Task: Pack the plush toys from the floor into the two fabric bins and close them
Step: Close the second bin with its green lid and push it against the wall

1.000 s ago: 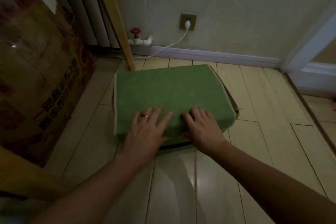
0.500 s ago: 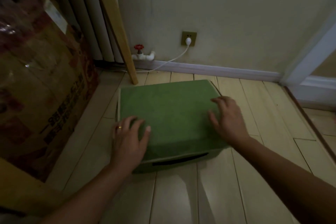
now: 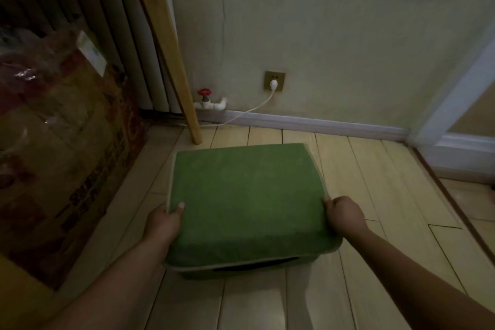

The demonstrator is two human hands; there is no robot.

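Note:
A green fabric bin (image 3: 246,201) stands on the wooden floor in front of me, its flat lid down over the top. A dark handle slot shows on its near side. My left hand (image 3: 163,222) grips the bin's left side, thumb resting on the lid's edge. My right hand (image 3: 344,215) grips the right side, fingers curled at the lid's edge. No plush toys are in view; the bin's contents are hidden. Only one bin is visible.
A large cardboard box wrapped in plastic (image 3: 61,142) stands close on the left. A slanted wooden leg (image 3: 171,56) and a radiator with a red valve (image 3: 205,92) sit behind the bin. A white cord (image 3: 251,112) runs from the wall socket. A door frame (image 3: 455,104) is at right.
Both hands slid from the top of the lid out to the bin's left and right sides and now grip them. The view has tilted up.

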